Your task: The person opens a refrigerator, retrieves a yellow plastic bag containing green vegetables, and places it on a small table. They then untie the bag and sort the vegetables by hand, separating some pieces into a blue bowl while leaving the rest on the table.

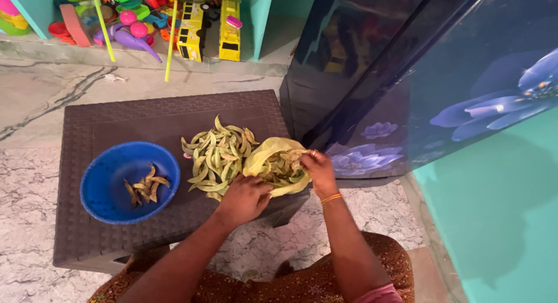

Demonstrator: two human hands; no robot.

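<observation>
A heap of flat green bean pods [218, 154] lies on a low dark brown table [116, 120]. To its right sits a yellow plastic bag [264, 152] with more pods inside. My left hand [243, 198] rests on the near edge of the heap and touches the bag's lower rim. My right hand [317, 168] grips the bag's right edge and holds it open; an orange bangle is on that wrist. At the left stands a blue bowl [104, 189] with a few brownish pods [145, 186] in it.
A dark blue fridge with a flower print [418, 76] stands close on the right of the table. Plastic toys and yellow toy buses [192, 27] crowd a teal shelf at the back. The floor is pale marble [35, 181]. My patterned lap is at the bottom.
</observation>
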